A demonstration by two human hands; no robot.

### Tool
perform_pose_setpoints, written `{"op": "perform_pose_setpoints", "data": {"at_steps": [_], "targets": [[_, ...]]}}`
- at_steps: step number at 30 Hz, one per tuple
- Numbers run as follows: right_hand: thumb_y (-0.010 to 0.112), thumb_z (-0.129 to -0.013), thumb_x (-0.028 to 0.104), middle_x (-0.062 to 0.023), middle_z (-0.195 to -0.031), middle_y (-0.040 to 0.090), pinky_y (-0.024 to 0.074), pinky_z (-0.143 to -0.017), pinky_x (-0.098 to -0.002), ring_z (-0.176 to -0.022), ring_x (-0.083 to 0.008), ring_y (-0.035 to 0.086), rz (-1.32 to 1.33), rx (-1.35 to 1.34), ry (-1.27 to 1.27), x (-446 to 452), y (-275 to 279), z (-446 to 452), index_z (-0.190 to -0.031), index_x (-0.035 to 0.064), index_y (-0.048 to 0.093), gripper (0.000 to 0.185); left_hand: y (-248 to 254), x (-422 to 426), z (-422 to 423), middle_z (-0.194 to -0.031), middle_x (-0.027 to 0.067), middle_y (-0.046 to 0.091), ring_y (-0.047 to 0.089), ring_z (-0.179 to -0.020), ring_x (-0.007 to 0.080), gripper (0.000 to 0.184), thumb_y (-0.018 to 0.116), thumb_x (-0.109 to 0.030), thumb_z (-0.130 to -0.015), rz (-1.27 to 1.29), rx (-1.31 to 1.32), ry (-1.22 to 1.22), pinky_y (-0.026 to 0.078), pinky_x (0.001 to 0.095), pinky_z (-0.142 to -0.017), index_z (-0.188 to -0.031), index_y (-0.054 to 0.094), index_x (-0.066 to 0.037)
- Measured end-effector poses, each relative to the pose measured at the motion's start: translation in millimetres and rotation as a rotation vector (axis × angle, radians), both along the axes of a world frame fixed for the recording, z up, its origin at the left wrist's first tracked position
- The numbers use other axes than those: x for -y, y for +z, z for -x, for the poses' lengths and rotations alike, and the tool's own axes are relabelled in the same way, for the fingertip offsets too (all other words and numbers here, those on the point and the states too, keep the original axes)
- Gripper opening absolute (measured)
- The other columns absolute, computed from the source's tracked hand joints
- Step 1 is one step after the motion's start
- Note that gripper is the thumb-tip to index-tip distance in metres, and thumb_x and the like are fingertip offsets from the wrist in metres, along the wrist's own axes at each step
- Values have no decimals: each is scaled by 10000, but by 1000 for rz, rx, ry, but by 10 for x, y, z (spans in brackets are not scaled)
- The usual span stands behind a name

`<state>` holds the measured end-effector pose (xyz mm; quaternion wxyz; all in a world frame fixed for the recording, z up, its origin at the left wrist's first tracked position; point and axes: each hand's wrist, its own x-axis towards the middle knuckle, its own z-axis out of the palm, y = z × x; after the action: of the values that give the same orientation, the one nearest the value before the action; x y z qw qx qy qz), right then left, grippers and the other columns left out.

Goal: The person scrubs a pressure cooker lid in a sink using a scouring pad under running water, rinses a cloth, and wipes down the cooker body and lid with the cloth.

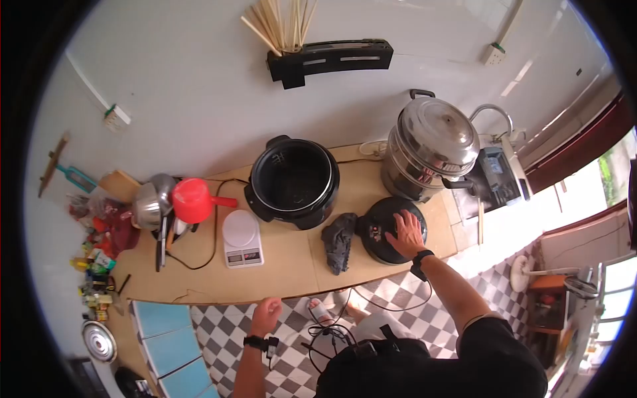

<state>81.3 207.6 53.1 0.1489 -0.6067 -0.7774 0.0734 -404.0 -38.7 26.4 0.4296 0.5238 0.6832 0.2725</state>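
Note:
My right hand (408,235) lies with spread fingers on a round black lid (383,247), which rests near the counter's front edge. Just left of the lid is a crumpled dark grey cloth (338,243). My left hand (266,314) hangs in front of the counter edge, over the floor, its fingers curled together; whether anything is inside them is hidden. Behind the cloth, to the left, stands a black cooker (292,179) without a lid, its dark inner pot showing. A white kitchen scale (243,239) sits left of the cooker.
A tall steel steamer pot (431,142) stands behind the lid, beside a sink (497,176). Left on the counter (285,265) are a red ladle (193,200), steel pans (147,205) and bottles. A wall rack (332,61) holds chopsticks. Cables hang near my body.

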Motion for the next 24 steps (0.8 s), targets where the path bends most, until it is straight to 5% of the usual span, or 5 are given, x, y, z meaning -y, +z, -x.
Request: {"op": "perform_pose_setpoints", "data": {"at_steps": [4, 8, 13, 20, 24], "targets": [[843, -808, 277, -219, -1388, 519, 409, -1123, -535, -1288, -437, 498, 63, 99, 166, 46, -94, -266, -1467, 34, 489, 786, -186, -784, -399, -1258, 184, 673, 667, -1161, 326, 397, 774, -177, -880, -108, 9, -252, 558, 437, -958, -1215, 650, -5], [806, -858, 387, -207, -1399, 537, 420, -1098, -531, -1277, -399, 517, 155, 231, 238, -139, 18, -212, -1486, 79, 509, 760, -67, -1501, -1151, -1569, 273, 372, 376, -1448, 483, 845, 846, -281, -770, -248, -198, -397, 383, 549, -1171, -1495, 467, -68], [775, -893, 447, -186, -1377, 546, 489, -1006, -510, -1208, -381, 564, 116, 279, 498, -475, 119, -206, -1418, 161, 632, 615, -80, -1997, -1903, -1666, 278, 212, 213, -1542, 507, 1056, 880, -336, -741, -239, -406, -347, 306, 664, -1188, -1620, 331, -132], [735, -936, 367, -132, -967, 567, 557, -784, -470, -957, -346, 613, 53, 113, 589, -585, -238, -363, -1386, 125, 657, 517, -827, -2122, -2330, -1307, 170, 596, 571, -1222, 372, 824, 883, -286, -730, -153, -502, 8, 457, 548, -983, -1454, 532, -109], [706, -959, 363, -158, -1031, 594, 562, -798, -493, -998, -370, 621, 73, 80, 527, -519, -302, -318, -1372, 104, 655, 491, -806, -1767, -2470, -1105, 178, 660, 634, -1061, 406, 560, 835, -261, -739, -85, -414, 483, 484, 531, -936, -1222, 644, -48]]}}
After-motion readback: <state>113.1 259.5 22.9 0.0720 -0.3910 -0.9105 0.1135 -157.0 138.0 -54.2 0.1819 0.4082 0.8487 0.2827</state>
